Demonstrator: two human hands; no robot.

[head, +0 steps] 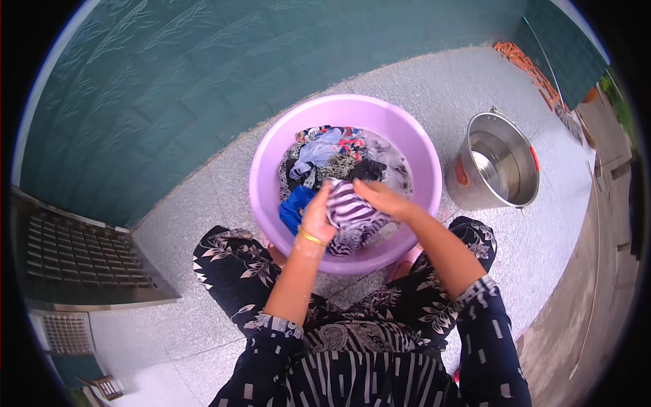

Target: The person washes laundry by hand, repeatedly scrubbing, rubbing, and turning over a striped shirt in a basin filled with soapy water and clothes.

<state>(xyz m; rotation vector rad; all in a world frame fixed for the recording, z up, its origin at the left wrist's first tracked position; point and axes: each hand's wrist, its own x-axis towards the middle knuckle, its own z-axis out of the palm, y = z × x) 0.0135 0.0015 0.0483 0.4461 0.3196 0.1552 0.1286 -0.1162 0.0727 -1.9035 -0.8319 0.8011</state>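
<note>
Between my hands is a purple-and-white striped cloth garment [351,211], bunched up over the near side of a large lilac plastic basin [264,147]. My left hand [319,216], with a yellow bangle at the wrist, grips its left edge. The upper right of the cloth is held by my right hand [384,199]. Foamy water [394,157] fills part of the basin on the right. Wet clothes lie heaped in it: a light blue piece [318,152], a bright blue piece [295,206], a black piece [370,169] and patterned fabrics. The lower striped cloth hangs into the basin.
A steel bucket [501,157] with water inside stands right of the basin. Green tiled wall [203,86] runs behind. Orange-brown pieces [524,63] and a long-handled mop [567,119] are at the far right. A slatted grille [86,254] is at left. My knees flank the basin.
</note>
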